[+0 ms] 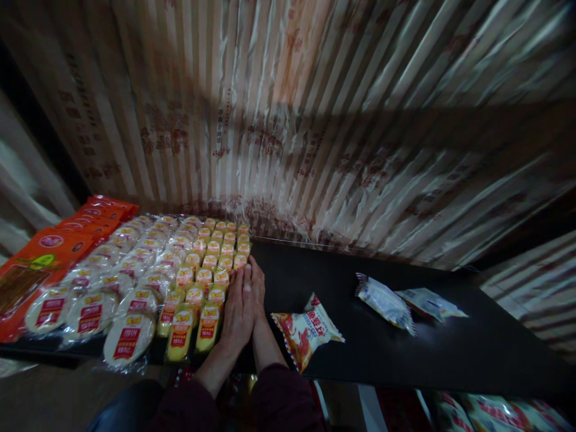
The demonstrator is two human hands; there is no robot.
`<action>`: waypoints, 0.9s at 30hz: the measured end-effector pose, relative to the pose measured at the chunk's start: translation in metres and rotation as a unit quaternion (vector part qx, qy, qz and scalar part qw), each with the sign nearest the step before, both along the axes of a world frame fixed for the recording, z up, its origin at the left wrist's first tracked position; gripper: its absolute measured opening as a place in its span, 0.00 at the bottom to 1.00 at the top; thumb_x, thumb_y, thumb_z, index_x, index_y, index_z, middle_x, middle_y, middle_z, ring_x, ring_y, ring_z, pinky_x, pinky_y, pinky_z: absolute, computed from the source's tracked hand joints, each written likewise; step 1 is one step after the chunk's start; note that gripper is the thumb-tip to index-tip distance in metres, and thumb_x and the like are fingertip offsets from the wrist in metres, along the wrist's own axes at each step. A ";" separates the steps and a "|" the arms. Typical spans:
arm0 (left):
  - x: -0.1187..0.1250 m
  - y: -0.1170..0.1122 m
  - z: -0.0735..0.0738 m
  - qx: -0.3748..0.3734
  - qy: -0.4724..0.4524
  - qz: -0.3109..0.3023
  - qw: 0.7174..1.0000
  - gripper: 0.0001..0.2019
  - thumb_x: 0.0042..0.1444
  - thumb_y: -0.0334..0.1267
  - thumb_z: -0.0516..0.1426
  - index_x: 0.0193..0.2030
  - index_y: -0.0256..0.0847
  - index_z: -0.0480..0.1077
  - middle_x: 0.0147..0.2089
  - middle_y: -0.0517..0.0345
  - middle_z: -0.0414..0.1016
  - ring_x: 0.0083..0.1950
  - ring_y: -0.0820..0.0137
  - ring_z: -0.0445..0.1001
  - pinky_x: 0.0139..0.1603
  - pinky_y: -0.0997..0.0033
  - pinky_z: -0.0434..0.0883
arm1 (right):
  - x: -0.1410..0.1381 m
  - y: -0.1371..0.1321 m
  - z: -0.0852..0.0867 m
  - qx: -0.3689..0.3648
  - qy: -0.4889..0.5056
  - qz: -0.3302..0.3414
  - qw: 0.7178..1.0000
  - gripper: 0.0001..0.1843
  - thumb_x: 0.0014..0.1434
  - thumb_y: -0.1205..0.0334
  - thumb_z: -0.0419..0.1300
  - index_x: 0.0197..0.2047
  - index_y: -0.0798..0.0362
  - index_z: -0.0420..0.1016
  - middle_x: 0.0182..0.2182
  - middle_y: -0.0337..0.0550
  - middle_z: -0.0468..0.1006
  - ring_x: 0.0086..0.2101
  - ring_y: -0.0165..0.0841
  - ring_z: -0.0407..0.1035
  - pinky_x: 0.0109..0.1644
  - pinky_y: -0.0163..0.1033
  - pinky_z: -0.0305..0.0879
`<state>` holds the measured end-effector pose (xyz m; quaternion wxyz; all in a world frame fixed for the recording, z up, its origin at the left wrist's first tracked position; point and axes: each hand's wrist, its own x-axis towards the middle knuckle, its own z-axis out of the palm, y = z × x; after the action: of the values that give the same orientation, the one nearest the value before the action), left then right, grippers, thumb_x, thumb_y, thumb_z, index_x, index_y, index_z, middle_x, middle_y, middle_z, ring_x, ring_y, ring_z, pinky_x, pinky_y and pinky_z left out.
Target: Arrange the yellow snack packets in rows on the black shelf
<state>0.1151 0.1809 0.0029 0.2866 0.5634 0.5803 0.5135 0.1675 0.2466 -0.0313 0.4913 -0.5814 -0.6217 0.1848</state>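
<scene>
Side by side, my left hand [238, 309] and my right hand [258, 289] lie along the right edge of several rows of small yellow wrapped snack cakes [208, 324]. The fingers of both hands are stretched out and point to the back of the black shelf [382, 354]. My left hand touches the outermost cakes, and my right hand rests against my left. Neither hand grips anything. Left of the cakes stand rows of round white wrapped crackers [128, 341] with red labels. A red and white snack bag [306, 332] lies just right of my right hand.
Orange snack bags [49, 255] overlap at the far left of the shelf. Farther right lie a silvery white packet [386, 302] and another pale packet [432, 303]. Striped, printed plastic sheeting [279, 132] hangs behind the shelf. More bags [499, 414] show on a level below.
</scene>
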 end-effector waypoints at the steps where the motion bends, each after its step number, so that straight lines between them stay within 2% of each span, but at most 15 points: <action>1: -0.001 -0.001 0.001 -0.002 -0.001 0.002 1.000 0.24 0.62 0.40 0.42 0.63 0.39 0.57 0.67 0.51 0.56 0.68 0.68 0.51 0.69 0.61 0.48 | -0.001 0.001 0.001 -0.010 0.006 -0.001 1.000 0.24 0.62 0.56 0.44 0.56 0.57 0.67 0.52 0.53 0.72 0.53 0.38 0.64 0.58 0.48 0.57; 7: -0.001 -0.003 -0.001 0.007 0.016 0.006 1.000 0.25 0.62 0.40 0.41 0.64 0.35 0.55 0.67 0.47 0.55 0.69 0.65 0.51 0.69 0.61 0.50 | -0.002 -0.001 0.004 -0.022 0.020 -0.003 1.000 0.25 0.62 0.53 0.44 0.56 0.55 0.67 0.52 0.51 0.72 0.53 0.38 0.64 0.59 0.46 0.56; 12: 0.000 -0.002 -0.007 0.023 0.042 0.002 0.999 0.24 0.62 0.38 0.42 0.65 0.39 0.54 0.68 0.50 0.54 0.69 0.66 0.49 0.69 0.58 0.49 | -0.002 -0.005 0.010 -0.036 0.021 -0.003 0.999 0.25 0.62 0.54 0.43 0.54 0.56 0.68 0.51 0.52 0.72 0.53 0.38 0.63 0.59 0.47 0.56; 15: 0.000 -0.003 -0.005 0.034 0.058 0.001 0.998 0.24 0.62 0.37 0.42 0.65 0.39 0.54 0.68 0.51 0.54 0.70 0.67 0.47 0.69 0.57 0.49 | -0.001 -0.008 0.013 -0.041 0.028 -0.009 0.999 0.26 0.61 0.52 0.44 0.56 0.58 0.66 0.52 0.53 0.71 0.53 0.38 0.63 0.59 0.46 0.55; 20: 0.000 -0.007 0.003 0.018 0.070 -0.009 0.997 0.24 0.64 0.39 0.39 0.64 0.37 0.56 0.68 0.50 0.54 0.70 0.67 0.46 0.69 0.58 0.48 | 0.003 -0.009 0.008 -0.080 0.034 -0.028 0.996 0.27 0.60 0.53 0.45 0.55 0.60 0.67 0.52 0.56 0.71 0.52 0.40 0.64 0.58 0.47 0.57; 27: 0.001 -0.014 0.002 0.010 0.067 -0.016 0.998 0.25 0.64 0.41 0.39 0.63 0.35 0.58 0.67 0.48 0.56 0.69 0.66 0.48 0.69 0.59 0.49 | 0.010 -0.015 0.004 -0.099 0.036 -0.016 0.994 0.25 0.58 0.58 0.47 0.55 0.61 0.67 0.52 0.54 0.72 0.52 0.38 0.66 0.59 0.45 0.58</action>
<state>0.1158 0.1670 0.0044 0.2497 0.6086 0.5843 0.4753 0.1772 0.2319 -0.0275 0.4561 -0.6304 -0.5726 0.2584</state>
